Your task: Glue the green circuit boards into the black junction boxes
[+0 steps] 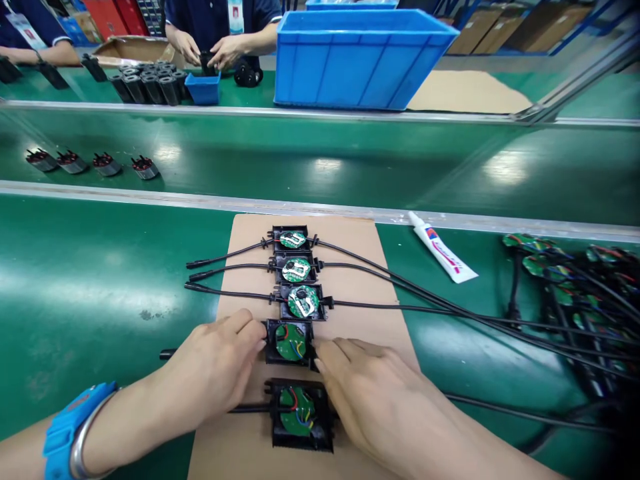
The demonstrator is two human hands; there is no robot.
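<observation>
Five black housings (289, 341) ran from twelve to six o'clock on one cardboard sheet (350, 287). Left hand (220, 363) at nine, right hand (383, 390) at three, fingers touched the fourth down; whether they grasped, I couldn't tell.

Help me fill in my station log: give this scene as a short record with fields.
Cases: five, in a line on cardboard
Boards: one per case; white patches on the far three, none seen on the near two
Left hand: at the left end of the fourth case from the far end
Right hand: at its right end
Tube: on the green bench, right of the cardboard
</observation>
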